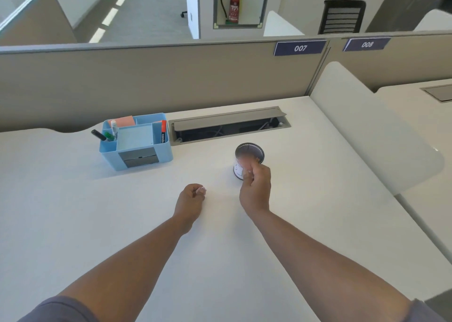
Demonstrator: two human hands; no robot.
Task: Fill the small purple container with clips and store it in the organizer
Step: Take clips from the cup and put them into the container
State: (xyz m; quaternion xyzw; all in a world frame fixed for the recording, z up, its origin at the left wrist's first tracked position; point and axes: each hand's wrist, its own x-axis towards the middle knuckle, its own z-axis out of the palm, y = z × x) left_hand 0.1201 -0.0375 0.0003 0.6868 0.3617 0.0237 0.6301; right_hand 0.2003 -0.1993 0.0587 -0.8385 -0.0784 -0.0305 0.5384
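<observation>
Both hands are out over the white worktop (73,211). My left hand (190,199) sits just left of the middle of the frame, curled into a loose fist, with something small and pale peeking out at the fingertips. It may be clips, but it is too small to tell. My right hand (255,187) is a little right of the middle, fingers pinched close together, right at the near side of the cup (249,154). The fingertips are blurry, so I cannot tell if they hold anything.

The cup is small and round with a dark open top and a pale side. It stands upright, above the right hand in the frame. It looks light and stiff, so it could tip with a bump. I think the best place to hold it is around its sides, keeping it straight up so nothing spills.

The blue organizer (137,143) is in the left middle of the frame, well apart from the cup. It holds pens and note paper.

A grey cable hatch (230,123) stands open behind the cup. A beige wall (146,77) runs along the back, with office space beyond.
</observation>
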